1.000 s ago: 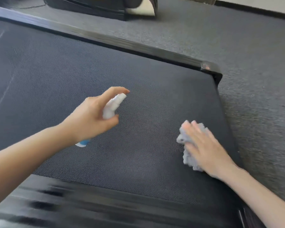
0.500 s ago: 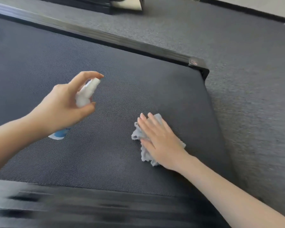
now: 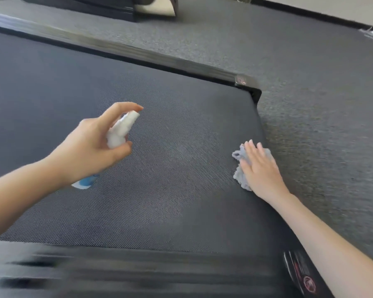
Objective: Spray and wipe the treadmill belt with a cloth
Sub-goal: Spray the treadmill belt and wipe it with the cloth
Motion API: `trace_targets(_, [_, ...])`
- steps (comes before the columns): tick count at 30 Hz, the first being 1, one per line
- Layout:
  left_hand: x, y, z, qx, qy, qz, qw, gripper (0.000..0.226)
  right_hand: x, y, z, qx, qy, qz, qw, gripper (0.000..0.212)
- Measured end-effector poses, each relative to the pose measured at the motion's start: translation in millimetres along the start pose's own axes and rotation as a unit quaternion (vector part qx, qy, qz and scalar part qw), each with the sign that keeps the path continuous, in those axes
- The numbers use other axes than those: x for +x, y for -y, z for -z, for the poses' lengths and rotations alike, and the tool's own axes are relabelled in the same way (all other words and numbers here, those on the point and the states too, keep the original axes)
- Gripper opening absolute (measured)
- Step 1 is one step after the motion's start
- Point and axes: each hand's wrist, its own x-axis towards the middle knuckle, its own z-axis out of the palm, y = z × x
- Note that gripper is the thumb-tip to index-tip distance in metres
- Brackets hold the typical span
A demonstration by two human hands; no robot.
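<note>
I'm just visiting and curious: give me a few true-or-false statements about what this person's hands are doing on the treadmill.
1. The left hand holds a small white spray bottle with a blue base. True.
2. The right hand presses a crumpled pale grey cloth flat on the dark textured treadmill belt. True.
3. The cloth lies on the grey carpet. False: it is on the belt, near its edge.
4. The bottle stands on the belt. False: it is held above it.

The dark, fine-textured treadmill belt [image 3: 170,168] lies flat. A crumpled pale grey cloth [image 3: 240,171] rests on it near its right edge. A white spray bottle [image 3: 119,132] with a blue base is tilted above the belt.
</note>
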Motion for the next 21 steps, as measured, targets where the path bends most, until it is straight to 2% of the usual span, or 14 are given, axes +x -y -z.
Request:
trace_targets(4, [-1, 3, 15, 0.004, -0.025, 0.012, 1.0, 0.056, 42, 34, 7, 0.031, -0.019, 0.0, 0.999, 0.056])
trace_targets(8, [-7, 18, 42, 0.011, -0.067, 0.048, 0.997, 0.053, 93, 88, 17, 0.029, -0.031, 0.05, 0.998, 0.064])
trace_targets(11, [-11, 33, 55, 0.015, -0.09, 0.057, 0.994, 0.055, 123, 149, 23, 0.036, -0.01, 0.097, 0.995, 0.057])
trace_targets(17, [-25, 61, 69, 0.03, -0.091, 0.077, 0.992, 0.055, 139, 277, 26, 0.054, 0.011, 0.257, 0.965, 0.058])
trace_targets(21, [-32, 68, 81, 0.021, -0.093, 0.093, 0.991, 0.055, 99, 329, 27, 0.049, 0.025, 0.379, 0.924, 0.058])
